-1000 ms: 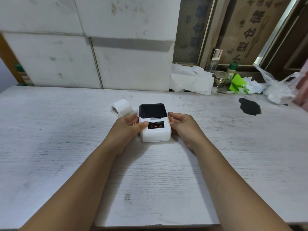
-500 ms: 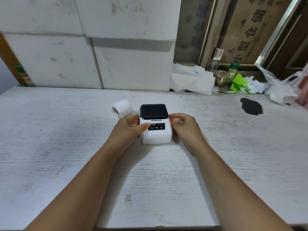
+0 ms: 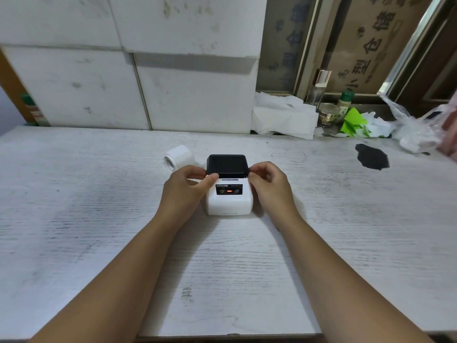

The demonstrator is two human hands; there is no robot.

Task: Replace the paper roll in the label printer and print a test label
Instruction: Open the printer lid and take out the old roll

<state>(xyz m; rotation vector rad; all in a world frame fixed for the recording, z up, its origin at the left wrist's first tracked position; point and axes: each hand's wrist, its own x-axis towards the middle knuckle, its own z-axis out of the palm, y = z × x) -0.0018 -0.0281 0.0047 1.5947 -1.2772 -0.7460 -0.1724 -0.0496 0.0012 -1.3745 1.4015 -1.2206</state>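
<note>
A small white label printer (image 3: 230, 203) with a black lid (image 3: 227, 165) stands on the white table (image 3: 74, 206). A red light shows on its front panel. My left hand (image 3: 186, 186) pinches the lid's front left corner, thumb on its front edge. My right hand (image 3: 268, 184) pinches the lid's front right corner. The lid looks down or barely raised. A white paper roll (image 3: 179, 157) lies on its side just left of and behind the printer, apart from my hands.
White blocks (image 3: 148, 82) form a wall behind the table. At the back right lie crumpled white paper (image 3: 282, 117), a glass jar (image 3: 327, 115), a green-capped bottle (image 3: 345, 101), green paper scraps (image 3: 352, 123) and a plastic bag (image 3: 415, 129). A black patch (image 3: 371, 158) marks the tabletop.
Both hands have moved up from the printer's sides to the front corners of the black lid. The printer and the paper roll stay in place.
</note>
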